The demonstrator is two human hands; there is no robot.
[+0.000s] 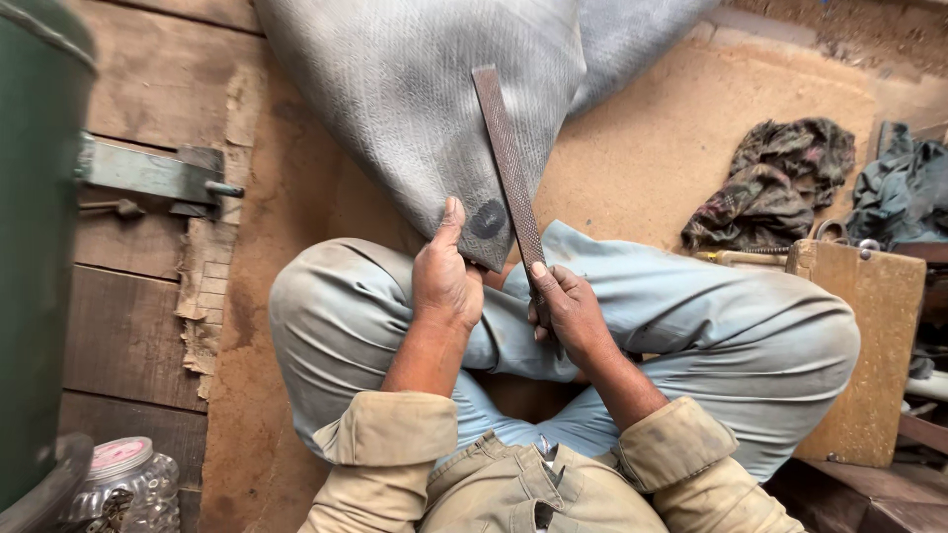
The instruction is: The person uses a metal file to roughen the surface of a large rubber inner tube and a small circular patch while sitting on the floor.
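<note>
I sit cross-legged on the floor. A large grey metal sheet (415,89) leans toward me, its lower corner resting near my knees. My left hand (446,276) grips that corner, thumb up against the sheet's face. A long, flat, rusty metal file (506,158) lies diagonally across the sheet. My right hand (570,311) is closed around its lower end, thumb on the blade. A dark round mark (488,219) shows on the sheet beside the file.
A green cylindrical machine body (35,247) with a metal bracket (148,176) stands at left. A clear jar with a pink lid (123,479) sits at lower left. Crumpled rags (775,183) and a wooden block (869,345) lie at right, on fibreboard flooring (642,138).
</note>
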